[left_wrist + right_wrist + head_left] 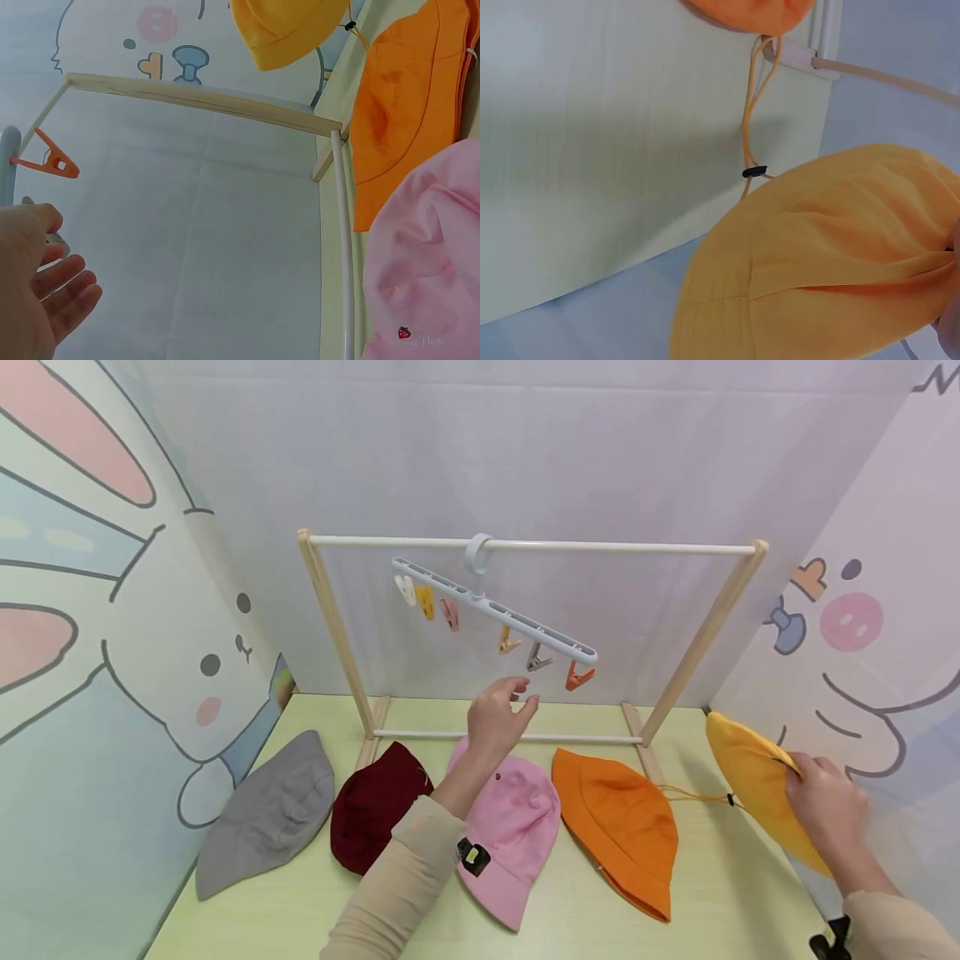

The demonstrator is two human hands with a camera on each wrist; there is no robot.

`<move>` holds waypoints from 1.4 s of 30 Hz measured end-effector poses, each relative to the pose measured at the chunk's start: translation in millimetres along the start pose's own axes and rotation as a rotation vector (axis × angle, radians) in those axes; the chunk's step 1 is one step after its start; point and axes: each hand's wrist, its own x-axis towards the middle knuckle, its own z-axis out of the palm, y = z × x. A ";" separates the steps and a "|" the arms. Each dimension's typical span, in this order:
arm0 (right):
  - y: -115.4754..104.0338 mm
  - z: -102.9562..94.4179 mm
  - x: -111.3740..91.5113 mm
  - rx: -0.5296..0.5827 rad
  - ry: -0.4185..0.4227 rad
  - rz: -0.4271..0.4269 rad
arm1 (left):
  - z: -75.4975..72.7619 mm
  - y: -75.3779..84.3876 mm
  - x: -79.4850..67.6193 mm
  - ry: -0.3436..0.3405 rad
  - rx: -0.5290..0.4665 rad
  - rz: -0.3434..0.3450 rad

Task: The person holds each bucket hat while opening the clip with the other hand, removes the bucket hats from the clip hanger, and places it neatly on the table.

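My right hand [828,797] grips a yellow bucket hat [757,785] at the right side, raised above the table. From the hat hangs a thin cord with a black toggle [755,172]. My left hand [498,714] is lifted with loosely bent fingers, holding nothing, just below a pale blue clip hanger [525,625]. Closest to it is a grey clothespin [537,657], which the hand partly covers in the left wrist view. An orange clothespin [56,161] hangs at the hanger's near end; several others, white, yellow, pink and peach, hang farther along.
The hanger hooks over the top bar [615,547] of a wood-and-white rack. On the table lie a grey hat [273,814], a dark red hat [375,806], a pink hat [517,810] and an orange hat [622,827]. Cartoon-printed cloths [225,610] stand at both sides.
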 end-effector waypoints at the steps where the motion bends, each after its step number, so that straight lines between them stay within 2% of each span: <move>1: 0.1 1.2 -1.5 -0.002 0.004 -0.004 | -0.9 -1.9 0.0 0.001 0.004 0.006; 11: -0.9 13.1 -14.7 -0.036 -0.073 -0.009 | -8.7 -20.6 -1.3 -0.004 0.025 0.075; 22: -8.1 31.0 -28.2 -0.003 -0.009 -0.052 | -18.2 -35.0 -1.8 -0.032 0.074 0.127; 29: -15.3 36.1 -35.7 -0.010 -0.081 -0.043 | -25.2 -47.0 -6.4 -0.033 0.101 0.180; 36: -23.5 38.3 -39.9 -0.010 -0.118 -0.033 | -30.1 -55.7 -10.8 -0.062 0.085 0.177; 42: -26.6 48.0 -46.0 0.005 -0.109 -0.073 | -35.9 -58.8 -14.1 -0.067 0.106 0.183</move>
